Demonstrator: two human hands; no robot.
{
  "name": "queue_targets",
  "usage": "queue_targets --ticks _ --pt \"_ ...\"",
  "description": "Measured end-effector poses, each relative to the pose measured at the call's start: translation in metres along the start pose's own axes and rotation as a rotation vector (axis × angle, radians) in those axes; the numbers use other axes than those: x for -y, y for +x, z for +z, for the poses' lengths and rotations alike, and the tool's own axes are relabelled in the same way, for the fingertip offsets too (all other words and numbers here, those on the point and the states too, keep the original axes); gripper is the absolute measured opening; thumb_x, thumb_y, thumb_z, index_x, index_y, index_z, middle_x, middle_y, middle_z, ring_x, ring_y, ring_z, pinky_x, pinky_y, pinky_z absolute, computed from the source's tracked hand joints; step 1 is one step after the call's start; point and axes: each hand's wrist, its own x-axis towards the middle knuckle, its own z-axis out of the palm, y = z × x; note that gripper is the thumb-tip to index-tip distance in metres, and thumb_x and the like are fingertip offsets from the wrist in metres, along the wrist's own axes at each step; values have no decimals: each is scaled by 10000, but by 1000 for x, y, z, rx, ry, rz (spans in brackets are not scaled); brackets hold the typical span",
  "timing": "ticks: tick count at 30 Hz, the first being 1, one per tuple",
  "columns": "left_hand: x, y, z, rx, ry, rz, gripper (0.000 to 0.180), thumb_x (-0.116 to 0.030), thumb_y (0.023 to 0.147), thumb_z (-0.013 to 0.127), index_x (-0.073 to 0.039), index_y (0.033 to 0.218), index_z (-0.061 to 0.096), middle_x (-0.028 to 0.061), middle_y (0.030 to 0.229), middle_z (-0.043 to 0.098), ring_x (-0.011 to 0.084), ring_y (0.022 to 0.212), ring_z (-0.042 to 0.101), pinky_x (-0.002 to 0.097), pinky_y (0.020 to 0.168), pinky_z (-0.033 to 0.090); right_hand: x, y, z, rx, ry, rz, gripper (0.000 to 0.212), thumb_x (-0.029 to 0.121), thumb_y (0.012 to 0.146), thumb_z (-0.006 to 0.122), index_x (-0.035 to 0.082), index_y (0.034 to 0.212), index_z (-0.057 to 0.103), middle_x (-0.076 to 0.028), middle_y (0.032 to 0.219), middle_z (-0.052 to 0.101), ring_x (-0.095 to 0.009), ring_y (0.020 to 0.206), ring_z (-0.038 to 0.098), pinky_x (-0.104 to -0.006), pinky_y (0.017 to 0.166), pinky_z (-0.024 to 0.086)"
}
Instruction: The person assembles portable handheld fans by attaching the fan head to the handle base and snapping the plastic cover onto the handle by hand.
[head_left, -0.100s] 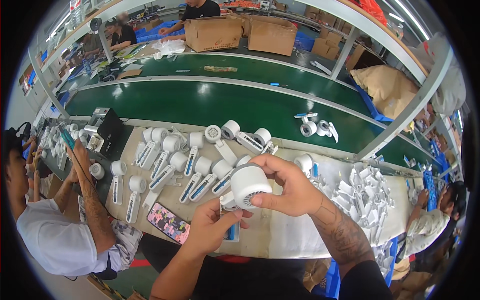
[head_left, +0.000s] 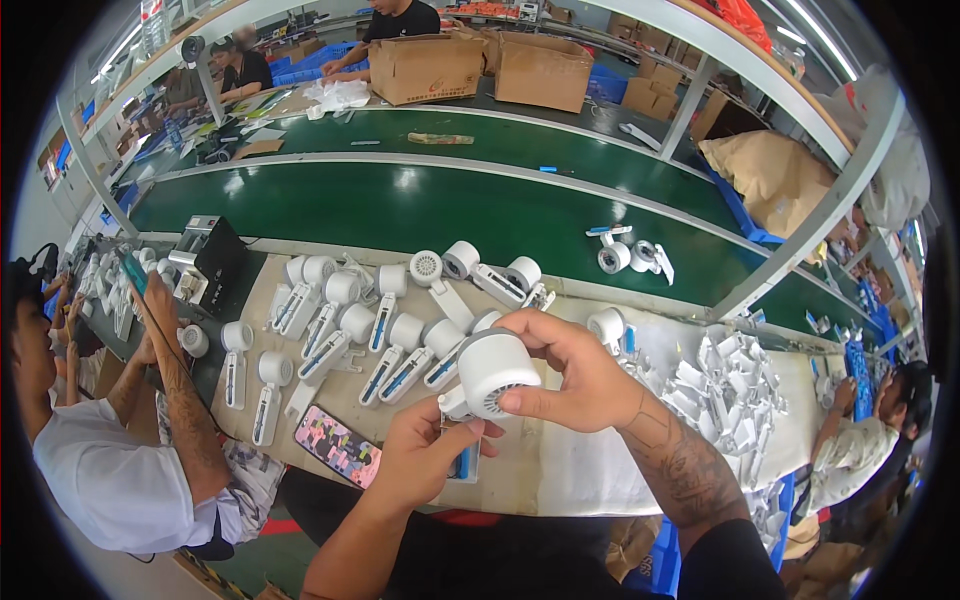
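A white handheld fan (head_left: 492, 374) is between my two hands above the near side of the bench. My right hand (head_left: 570, 372) grips its round head, thumb at the slotted vent and fingers around the back. My left hand (head_left: 425, 448) is closed around the handle below the head. Most of that handle is hidden by the fingers, with a bit of blue showing beneath. Left of my hands lie several similar fans (head_left: 330, 345), many with handle shells open and blue strips inside. A phone with a patterned pink case or screen (head_left: 338, 447) rests by my left forearm.
To the right is a heap of white plastic shells (head_left: 728, 395). Behind the bench runs a green conveyor belt (head_left: 400, 205) carrying a few fan parts (head_left: 632, 257). A black box-shaped device (head_left: 210, 262) stands at left, near a co-worker (head_left: 130, 470) holding a tool. Shelf posts (head_left: 800, 220) rise at right.
The fan's head has shifted very slightly left in my hands. At left, the co-worker's tool has moved a little. My grip looks the same.
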Motion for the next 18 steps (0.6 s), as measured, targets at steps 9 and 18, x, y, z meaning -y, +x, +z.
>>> queue_targets --ticks 9,18 --pt "7 -6 2 26 102 -46 162 -83 941 630 30 1057 635 107 918 702 156 743 672 284 681 537 13 5 -15 171 -178 152 528 162 848 792 -17 1280 547 -102 1059 684 -160 983 642 -317 919 502" --pt "6 -11 14 42 198 -35 176 -20 888 675 58 1043 644 120 900 707 157 770 687 277 683 573 26 29 -31 476 -291 407 501 310 880 759 -53 1186 597 -109 1026 696 -146 906 648 -281 791 520"
